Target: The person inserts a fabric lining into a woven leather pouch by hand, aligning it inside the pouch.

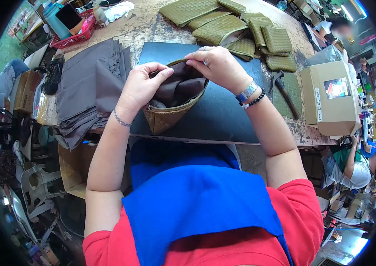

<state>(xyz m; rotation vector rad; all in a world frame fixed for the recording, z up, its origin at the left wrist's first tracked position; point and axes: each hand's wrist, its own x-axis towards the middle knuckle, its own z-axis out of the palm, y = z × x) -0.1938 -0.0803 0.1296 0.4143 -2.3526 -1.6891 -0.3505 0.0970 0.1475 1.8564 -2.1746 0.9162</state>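
Between my hands is an olive-gold zippered pouch, its mouth spread wide and its dark brown lining showing. My left hand pinches the rim on the left side, thumb and fingers together. At the far edge of the mouth, my right hand grips the rim with its thumb and fingertips. The pouch rests over a black mat on the worktable. Part of the zipper runs along the near rim.
Woven olive pouches lie piled at the back. Stacked dark cloth pieces are on the left, below a red basket. A hammer and a cardboard box sit on the right. Other people are beyond the table.
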